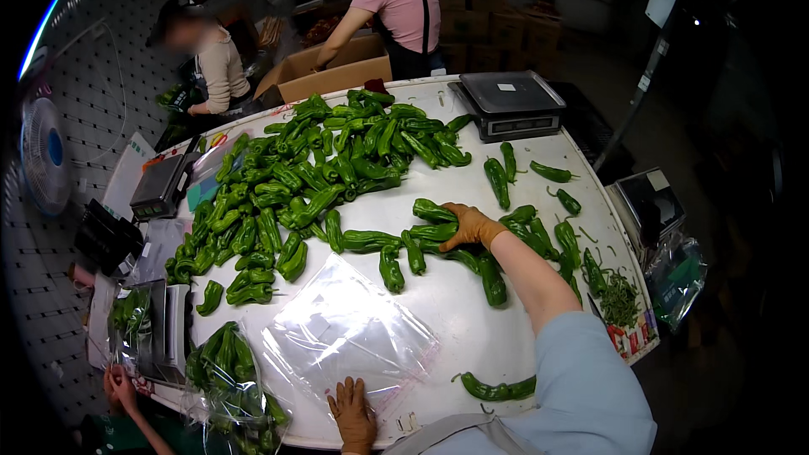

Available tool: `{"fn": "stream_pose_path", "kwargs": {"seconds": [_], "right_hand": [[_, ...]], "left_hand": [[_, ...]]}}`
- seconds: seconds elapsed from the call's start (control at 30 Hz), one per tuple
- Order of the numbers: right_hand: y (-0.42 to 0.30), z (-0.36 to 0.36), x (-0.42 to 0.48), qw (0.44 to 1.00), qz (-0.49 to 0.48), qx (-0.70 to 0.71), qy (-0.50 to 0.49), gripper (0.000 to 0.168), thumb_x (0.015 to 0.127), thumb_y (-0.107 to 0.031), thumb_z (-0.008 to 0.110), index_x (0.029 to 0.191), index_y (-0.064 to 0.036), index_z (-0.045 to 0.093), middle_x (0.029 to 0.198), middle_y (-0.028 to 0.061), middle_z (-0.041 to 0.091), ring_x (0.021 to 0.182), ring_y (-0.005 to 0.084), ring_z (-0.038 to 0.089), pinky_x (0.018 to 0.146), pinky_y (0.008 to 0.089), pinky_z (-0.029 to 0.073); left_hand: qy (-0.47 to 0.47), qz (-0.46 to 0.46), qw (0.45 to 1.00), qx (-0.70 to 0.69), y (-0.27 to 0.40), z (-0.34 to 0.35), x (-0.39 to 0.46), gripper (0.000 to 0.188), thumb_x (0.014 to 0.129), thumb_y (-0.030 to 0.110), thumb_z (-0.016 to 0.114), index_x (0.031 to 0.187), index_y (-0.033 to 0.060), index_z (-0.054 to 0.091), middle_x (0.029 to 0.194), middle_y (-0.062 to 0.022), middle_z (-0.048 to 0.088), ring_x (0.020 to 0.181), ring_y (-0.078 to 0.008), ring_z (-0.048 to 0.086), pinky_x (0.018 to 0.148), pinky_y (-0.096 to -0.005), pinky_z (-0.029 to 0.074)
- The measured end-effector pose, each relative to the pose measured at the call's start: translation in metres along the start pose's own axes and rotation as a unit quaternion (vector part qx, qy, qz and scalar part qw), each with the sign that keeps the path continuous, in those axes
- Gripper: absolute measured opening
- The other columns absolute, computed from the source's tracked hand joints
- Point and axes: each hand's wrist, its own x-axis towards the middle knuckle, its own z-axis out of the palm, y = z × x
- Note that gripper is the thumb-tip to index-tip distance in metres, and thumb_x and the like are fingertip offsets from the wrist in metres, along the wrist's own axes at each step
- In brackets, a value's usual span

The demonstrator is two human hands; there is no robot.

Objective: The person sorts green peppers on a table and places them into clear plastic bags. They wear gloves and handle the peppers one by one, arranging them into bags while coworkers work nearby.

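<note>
Long green peppers (303,177) lie in a large heap on the white table (404,322). My right hand (471,227), in a brown glove, reaches over the middle of the table with its fingers around some green peppers (435,221). In a matching glove, my left hand (352,414) rests flat at the near edge, on the lower corner of a clear plastic bag (347,328). That bag lies flat and bears a red printed strip. Left of it, a clear bag filled with green peppers (227,366) stands at the edge. One long curved pepper (499,387) lies near my right sleeve.
A digital scale (512,101) stands at the far right corner; two more scales (161,186) (170,328) are at the left. Pepper stems (619,300) are piled at the right edge. Two people work beyond the table by a cardboard box (335,72). A co-worker's hands (120,388) are at lower left.
</note>
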Motion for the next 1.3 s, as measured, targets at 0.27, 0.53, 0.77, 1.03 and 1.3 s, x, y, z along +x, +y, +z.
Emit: {"fn": "stream_pose_path", "kwargs": {"seconds": [0.27,0.53,0.77,1.03,1.3], "right_hand": [[-0.014,0.046,-0.159,0.998,-0.044,0.020,-0.034,0.111,0.043,-0.046,0.089,0.135,-0.005,0.044,0.133,0.0178,0.049,0.125,0.0335,0.044,0.106,0.0375,0.037],[-0.039,0.090,-0.252,0.991,0.002,-0.093,0.096,0.103,0.054,-0.053,0.083,0.141,-0.023,0.036,0.147,0.0154,0.030,0.134,0.0458,0.023,0.110,0.0561,0.023],[-0.064,0.102,-0.254,0.981,0.058,0.016,0.183,0.061,0.078,-0.041,0.070,0.125,-0.005,0.054,0.115,0.0173,0.061,0.109,0.0342,0.056,0.100,0.0391,0.042],[-0.073,0.062,-0.222,0.993,0.061,-0.078,-0.066,0.057,0.066,-0.027,0.075,0.115,-0.002,0.063,0.113,0.0194,0.064,0.105,0.0309,0.061,0.093,0.0342,0.047],[-0.082,0.038,-0.213,0.883,-0.209,-0.327,0.263,0.028,0.071,-0.004,0.061,0.097,-0.011,0.068,0.106,0.0118,0.066,0.108,0.0306,0.057,0.091,0.0353,0.047]], "left_hand": [[0.045,0.010,0.999,0.009,-0.004,0.010,-0.003,0.047,0.090,0.013,0.046,0.136,0.0111,0.044,0.143,-0.0116,0.039,0.135,-0.0343,0.031,0.112,-0.0544,0.015],[0.070,0.017,0.997,0.006,-0.012,0.019,-0.002,0.044,0.092,0.014,0.044,0.136,0.0116,0.045,0.144,-0.0110,0.039,0.136,-0.0332,0.030,0.113,-0.0533,0.015],[0.062,0.010,0.998,0.001,-0.008,0.015,-0.004,0.046,0.092,0.013,0.044,0.137,0.0122,0.044,0.145,-0.0107,0.038,0.137,-0.0323,0.029,0.113,-0.0528,0.014],[0.066,0.007,0.998,-0.005,-0.014,0.021,0.000,0.046,0.091,0.014,0.045,0.138,0.0137,0.044,0.146,-0.0080,0.037,0.138,-0.0296,0.028,0.114,-0.0507,0.013],[0.063,0.000,0.998,-0.009,-0.012,0.019,-0.003,0.047,0.091,0.014,0.045,0.138,0.0143,0.043,0.147,-0.0080,0.036,0.139,-0.0287,0.027,0.115,-0.0492,0.012]]}}
